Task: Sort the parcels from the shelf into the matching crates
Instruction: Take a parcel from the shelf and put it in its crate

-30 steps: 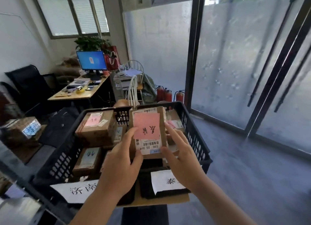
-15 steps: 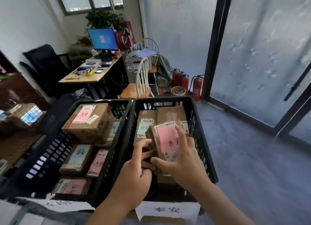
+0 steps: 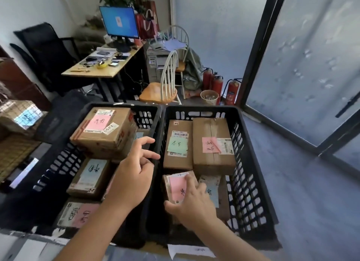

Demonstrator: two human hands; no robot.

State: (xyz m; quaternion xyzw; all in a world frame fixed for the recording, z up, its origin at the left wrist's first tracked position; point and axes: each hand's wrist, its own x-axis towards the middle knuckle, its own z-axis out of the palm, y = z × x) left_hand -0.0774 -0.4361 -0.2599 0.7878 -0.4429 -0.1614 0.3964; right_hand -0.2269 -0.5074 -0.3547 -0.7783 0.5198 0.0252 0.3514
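**Parcel in the right crate**

Low in the frame's centre, the right hand (image 3: pixel 191 201) grips a small pink-labelled parcel (image 3: pixel 176 188) inside the right crate (image 3: pixel 251 186), fingers curled over its top edge. The left hand (image 3: pixel 130 180) hovers above the left crate (image 3: pixel 56 163), fingers loosely spread, holding nothing.

1. My two crates (image 3: pixel 251 182) are black plastic with slotted walls, dull in finish.
2. The parcels (image 3: pixel 212 143) are matt brown cardboard, taped, with pink, green and blue paper labels (image 3: pixel 176 188).
3. The chair (image 3: pixel 157 94) has a smooth wooden seat.
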